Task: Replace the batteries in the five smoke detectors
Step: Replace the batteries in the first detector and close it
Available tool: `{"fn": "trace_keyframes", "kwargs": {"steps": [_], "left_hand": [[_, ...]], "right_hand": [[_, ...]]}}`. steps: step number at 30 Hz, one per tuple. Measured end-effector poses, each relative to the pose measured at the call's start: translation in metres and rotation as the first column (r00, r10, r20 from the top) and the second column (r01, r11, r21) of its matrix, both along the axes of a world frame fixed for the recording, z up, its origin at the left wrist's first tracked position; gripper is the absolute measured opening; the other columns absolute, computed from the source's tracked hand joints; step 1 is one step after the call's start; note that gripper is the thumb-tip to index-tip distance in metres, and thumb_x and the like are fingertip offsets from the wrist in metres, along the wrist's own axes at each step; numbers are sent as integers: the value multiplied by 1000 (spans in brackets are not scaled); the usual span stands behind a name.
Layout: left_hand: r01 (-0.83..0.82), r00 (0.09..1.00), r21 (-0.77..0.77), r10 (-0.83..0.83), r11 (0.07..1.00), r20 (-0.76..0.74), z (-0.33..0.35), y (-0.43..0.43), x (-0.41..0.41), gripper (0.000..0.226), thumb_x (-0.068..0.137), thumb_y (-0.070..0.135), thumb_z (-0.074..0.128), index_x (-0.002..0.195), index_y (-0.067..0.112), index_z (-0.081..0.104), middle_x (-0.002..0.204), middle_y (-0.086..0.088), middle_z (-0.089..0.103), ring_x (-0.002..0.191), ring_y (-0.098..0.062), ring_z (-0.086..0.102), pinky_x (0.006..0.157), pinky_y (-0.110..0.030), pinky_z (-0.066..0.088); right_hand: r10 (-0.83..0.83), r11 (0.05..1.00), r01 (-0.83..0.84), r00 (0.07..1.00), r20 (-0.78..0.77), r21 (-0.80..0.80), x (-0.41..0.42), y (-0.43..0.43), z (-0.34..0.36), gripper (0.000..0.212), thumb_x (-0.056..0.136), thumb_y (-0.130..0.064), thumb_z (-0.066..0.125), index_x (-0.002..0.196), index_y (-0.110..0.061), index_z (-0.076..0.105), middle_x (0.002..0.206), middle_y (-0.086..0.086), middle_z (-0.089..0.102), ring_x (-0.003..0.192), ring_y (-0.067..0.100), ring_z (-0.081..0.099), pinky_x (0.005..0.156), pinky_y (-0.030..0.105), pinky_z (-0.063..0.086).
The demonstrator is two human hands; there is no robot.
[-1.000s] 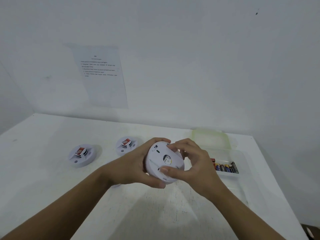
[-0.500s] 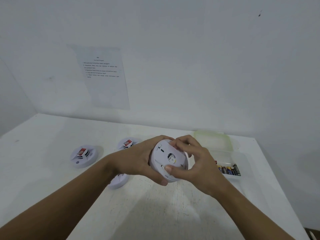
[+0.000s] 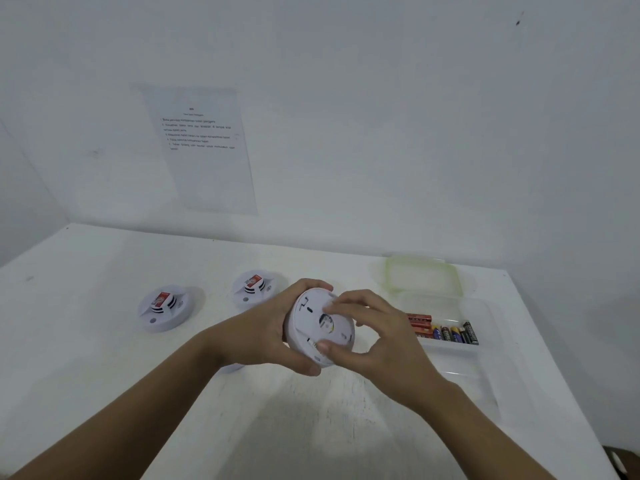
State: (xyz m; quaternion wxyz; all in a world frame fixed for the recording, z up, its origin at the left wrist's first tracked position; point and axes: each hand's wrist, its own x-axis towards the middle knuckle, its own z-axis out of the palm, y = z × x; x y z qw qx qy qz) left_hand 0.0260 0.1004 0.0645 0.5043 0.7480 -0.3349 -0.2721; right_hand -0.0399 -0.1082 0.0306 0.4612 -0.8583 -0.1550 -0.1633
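Held detector: the white smoke detector (image 3: pixel 320 329) is hanging in the air above the white table (image 3: pixel 86 358), dead centre of the view. It is tilting so its flat back face is turned toward the camera, and a small dark-and-yellow mark is showing in the middle of that face.
Left hand: the left hand (image 3: pixel 266 336) is gripping the detector's left rim, fingers wrapping over the top edge and thumb hooking under the bottom.
Right hand: the right hand (image 3: pixel 377 336) is clamping on from the other side, thumb pressing on the lower back face and fingertips curling onto the upper part.
Detectors on the table: the far-left detector (image 3: pixel 162 308) and the middle detector (image 3: pixel 254 289) are sitting apart from each other, left of the hands, each showing a red-labelled block on top.
Under the wrist: a white rounded edge (image 3: pixel 232 368) is peeking out below the left forearm. It is possibly another detector, but too much of it is hidden to be sure.
Batteries: the batteries (image 3: pixel 446 332) are lying in a row inside the clear tub (image 3: pixel 485 317), right of the hands, with red ones at the left end and dark and blue-yellow ones beside them.
Lid: the pale green lid (image 3: pixel 420 275) is resting just behind the tub, near the white wall (image 3: pixel 381 133).
Wall: a printed sheet (image 3: pixel 201 147) is hanging there, its text too small to read.
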Motion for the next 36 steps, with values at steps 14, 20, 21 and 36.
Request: {"fn": "trace_keyframes", "kwargs": {"steps": [14, 20, 21, 36], "left_hand": [[-315, 946, -25, 316, 949, 69, -30, 37, -16, 97, 66, 4, 92, 140, 39, 39, 125, 27, 56, 125, 0, 54, 88, -23, 57], [-324, 945, -20, 324, 946, 51, -42, 40, -17, 98, 66, 3, 93, 142, 33, 38, 127, 21, 57, 125, -4, 55, 89, -26, 58], [-324, 945, -22, 325, 946, 48, -44, 41, -17, 98, 65, 3, 93, 142, 32, 38, 127, 19, 58, 125, -6, 55, 89, -27, 58], [-366, 930, -94, 368, 926, 3, -50, 15, -30, 102, 59, 11, 97, 134, 42, 36, 118, 22, 61, 118, -5, 60, 81, -27, 60]], "right_hand": [[169, 544, 346, 847, -504, 764, 3, 13, -10, 23, 102, -14, 51, 108, -13, 72, 109, 11, 71, 95, 27, 63, 78, 41, 54], [11, 801, 434, 679, -734, 413, -1, 27, -41, 23, 105, -18, 45, 104, -19, 68, 114, 11, 68, 102, 27, 67, 80, 41, 63], [-43, 862, 399, 673, -739, 313, -1, 27, -44, 23, 105, -17, 43, 109, -19, 65, 117, 9, 66, 99, 24, 67, 76, 36, 64], [-70, 892, 320, 796, -602, 320, -8, 13, -12, 11, 100, -31, 59, 106, -26, 67, 104, -2, 73, 87, 10, 73, 80, 35, 62]]}}
